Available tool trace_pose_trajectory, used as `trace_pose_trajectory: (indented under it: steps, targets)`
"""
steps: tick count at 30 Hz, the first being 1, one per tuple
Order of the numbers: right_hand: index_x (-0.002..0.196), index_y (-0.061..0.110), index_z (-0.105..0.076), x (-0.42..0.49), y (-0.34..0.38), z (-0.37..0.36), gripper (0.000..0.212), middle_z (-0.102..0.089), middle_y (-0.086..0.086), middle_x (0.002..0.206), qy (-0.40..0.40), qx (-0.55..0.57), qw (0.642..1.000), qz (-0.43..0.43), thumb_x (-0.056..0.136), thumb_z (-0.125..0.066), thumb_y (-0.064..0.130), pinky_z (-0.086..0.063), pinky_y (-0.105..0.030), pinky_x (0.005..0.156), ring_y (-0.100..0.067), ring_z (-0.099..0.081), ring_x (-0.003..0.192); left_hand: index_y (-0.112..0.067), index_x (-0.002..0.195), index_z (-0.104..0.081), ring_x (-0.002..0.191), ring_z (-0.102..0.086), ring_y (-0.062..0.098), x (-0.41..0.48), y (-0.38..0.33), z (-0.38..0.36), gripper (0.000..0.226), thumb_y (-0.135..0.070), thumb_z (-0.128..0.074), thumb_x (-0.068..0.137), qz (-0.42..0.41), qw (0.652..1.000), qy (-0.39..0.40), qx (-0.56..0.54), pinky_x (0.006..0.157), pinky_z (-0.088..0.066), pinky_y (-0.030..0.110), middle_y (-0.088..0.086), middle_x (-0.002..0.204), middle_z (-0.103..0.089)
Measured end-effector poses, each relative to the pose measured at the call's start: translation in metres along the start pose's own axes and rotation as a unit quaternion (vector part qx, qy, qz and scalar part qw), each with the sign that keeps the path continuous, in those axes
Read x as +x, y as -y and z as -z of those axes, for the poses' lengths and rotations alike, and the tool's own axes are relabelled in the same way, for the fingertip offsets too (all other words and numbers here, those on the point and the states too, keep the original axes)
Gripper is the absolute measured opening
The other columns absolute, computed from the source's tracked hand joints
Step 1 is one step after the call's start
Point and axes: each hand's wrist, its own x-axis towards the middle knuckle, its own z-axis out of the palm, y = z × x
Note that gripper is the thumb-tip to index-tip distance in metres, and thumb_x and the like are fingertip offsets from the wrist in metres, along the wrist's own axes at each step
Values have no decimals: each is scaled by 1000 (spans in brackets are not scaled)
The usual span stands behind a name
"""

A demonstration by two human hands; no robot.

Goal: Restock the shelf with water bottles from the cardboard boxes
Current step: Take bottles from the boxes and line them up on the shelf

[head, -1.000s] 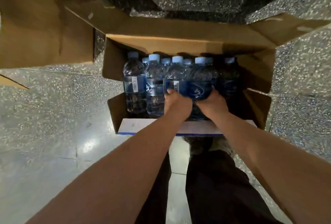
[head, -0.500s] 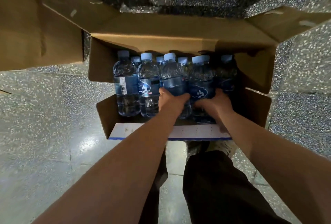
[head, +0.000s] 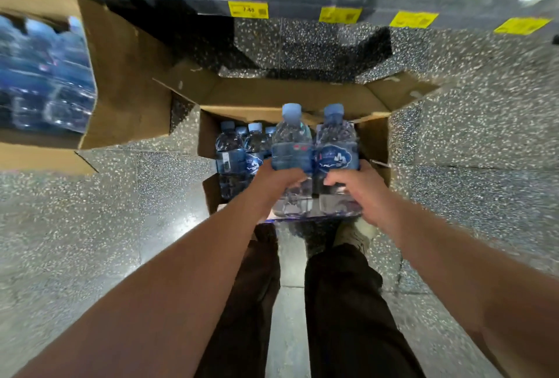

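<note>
restocking looks midway: the shelf [head: 298,11] stands beyond the open cardboard box [head: 287,96] on the floor [head: 90,241], several bottles [head: 234,154] left inside. above it, left hand [head: 279,179] grips 1 lifted bottle [head: 292,148], right hand [head: 360,190] a second bottle [head: 335,151], neither shelved yet.

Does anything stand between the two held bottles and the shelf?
Nothing visible. The left hand and right hand hold the bottles above the open box; only floor lies between it and the shelf edge.
</note>
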Motion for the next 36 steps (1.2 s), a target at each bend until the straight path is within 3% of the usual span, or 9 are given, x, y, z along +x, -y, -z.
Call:
trace_pose_trajectory:
  steps: [2, 5, 9, 11, 16, 21, 24, 29, 36]
  targets:
    - [113, 19, -60, -27, 11, -5, 72, -69, -8, 102, 18, 27, 999, 9, 44, -80, 23, -56, -35, 62, -26, -68, 87, -15, 116, -57, 79, -59, 18, -25, -13, 4, 59, -20, -77, 61, -4, 1000, 12, -23, 65, -45, 29, 1, 85, -64]
    - [122, 13, -56, -71, 28, -7, 93, -67, -9, 105, 33, 47, 997, 42, 33, -80, 27, -45, -29, 60, -24, -64, 88, -20, 101, -58, 68, -55, 13, -67, -39, 7, 27, -19, -73, 79, -23, 998, 24, -57, 59, -45, 27, -1, 76, -59]
    - [118, 7, -56, -124, 49, -4, 63, -68, -13, 101, 51, 51, 993, 94, 61, -82, 10, -51, -36, 69, -24, -64, 82, -15, 110, -61, 74, -60, 19, -119, -70, 18, 53, -30, -83, 65, -46, 997, 54, -43, 78, -53, 41, 1, 77, -65]
    - [113, 15, -55, -144, 58, -3, 63, -67, -14, 107, 40, 49, 993, 102, 56, -82, 10, -54, -45, 80, -29, -65, 95, -14, 107, -62, 66, -60, 16, -147, -82, 22, 34, -20, -76, 76, -67, 995, 55, -42, 65, -53, 32, 0, 72, -66]
    - [119, 18, -54, -202, 74, 5, 63, -68, -12, 108, 93, 68, 982, 149, 62, -82, 13, -53, -38, 68, -31, -66, 94, -16, 96, -63, 74, -65, 23, -217, -98, 32, 12, -11, -65, 85, -117, 991, 55, -45, 67, -55, 36, 9, 89, -69]
    - [110, 20, -62, -259, 86, 10, 45, -70, -7, 101, 133, 13, 969, 207, 68, -75, 10, -54, -45, 81, -25, -67, 93, -15, 103, -56, 78, -62, 20, -278, -103, 34, 26, -16, -71, 82, -164, 981, 37, -97, 72, -51, 37, 5, 89, -65]
    - [106, 19, -55, -290, 91, 1, 40, -65, -13, 99, 138, 16, 960, 243, 74, -71, 4, -51, -46, 82, -30, -63, 90, -15, 121, -56, 104, -64, 34, -308, -105, 40, 85, -33, -90, 46, -186, 974, 47, -120, 93, -49, 56, 13, 113, -68]
    - [114, 18, -50, -341, 94, -21, 53, -63, -15, 112, 136, 19, 954, 266, 69, -72, 4, -51, -46, 78, -33, -61, 97, -15, 108, -60, 79, -65, 21, -356, -112, 71, 36, -12, -76, 76, -226, 966, 37, -121, 70, -54, 37, 6, 93, -68]
    - [119, 17, -53, -439, 93, -72, 75, -67, -19, 106, 120, 55, 943, 304, 48, -75, 14, -43, -31, 63, -26, -61, 84, -10, 116, -58, 86, -67, 27, -440, -111, 128, 56, -19, -78, 65, -300, 950, 29, -81, 81, -55, 44, 11, 102, -69]
